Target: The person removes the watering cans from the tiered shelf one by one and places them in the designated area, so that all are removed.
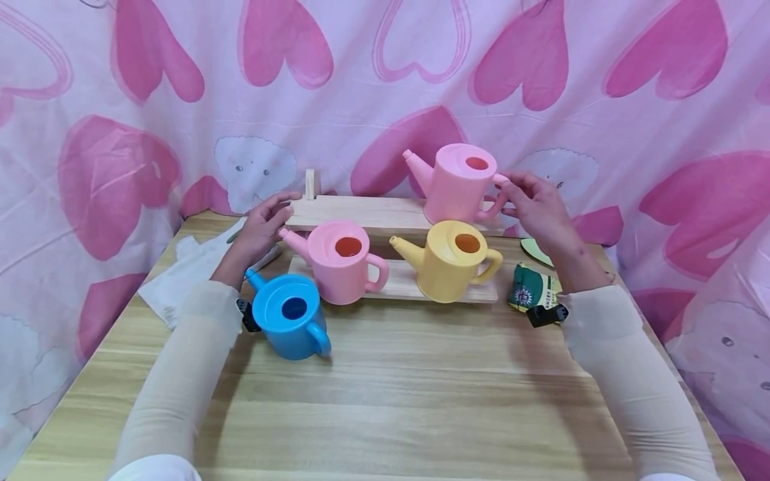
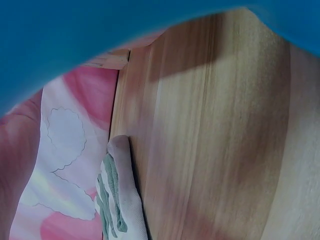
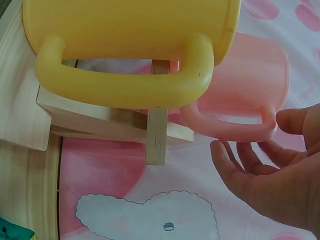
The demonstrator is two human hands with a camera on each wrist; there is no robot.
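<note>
A two-tier wooden shelf (image 1: pixel 361 211) stands at the back of the table. My left hand (image 1: pixel 260 226) holds the left end of its upper board, fingers behind and thumb in front. On the right of that board stands a pink watering can (image 1: pixel 456 190). Beside its handle is my right hand (image 1: pixel 537 204), fingertips right at the handle (image 3: pixel 227 129) and thumb apart from the fingers. On the lower board sit another pink watering can (image 1: pixel 339 274) and a yellow watering can (image 1: pixel 445 270). A blue watering can (image 1: pixel 285 327) stands on the table by my left wrist, blocking much of the left wrist view.
A white and green work glove (image 1: pixel 186 274) lies on the table (image 1: pixel 421 394) at the left. To the right are a green and yellow packet (image 1: pixel 525 287) and a pale green piece (image 1: pixel 535 252). A heart-patterned curtain (image 1: pixel 349 120) hangs close behind the shelf.
</note>
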